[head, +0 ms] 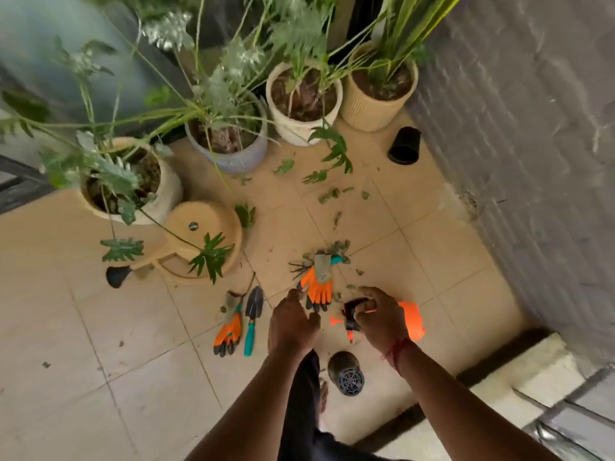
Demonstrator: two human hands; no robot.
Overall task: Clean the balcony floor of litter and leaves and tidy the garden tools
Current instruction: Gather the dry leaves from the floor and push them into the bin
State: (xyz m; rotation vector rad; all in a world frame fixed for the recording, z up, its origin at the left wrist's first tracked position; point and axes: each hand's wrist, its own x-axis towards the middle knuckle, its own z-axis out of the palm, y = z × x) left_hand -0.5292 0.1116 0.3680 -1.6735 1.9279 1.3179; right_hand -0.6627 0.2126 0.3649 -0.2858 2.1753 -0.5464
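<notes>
Soft, even daylight, shadows faint; edges bend with the wide lens, and blur smears the plants [229, 71] up top.

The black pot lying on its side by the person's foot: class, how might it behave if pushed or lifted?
Lying on its round side, the black pot would probably roll. Its slotted base suggests thin plastic, so likely light.

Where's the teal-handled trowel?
Head view, lower centre: the teal-handled metal trowel lies on the tiled floor between an orange gardening glove and the left hand.
</notes>
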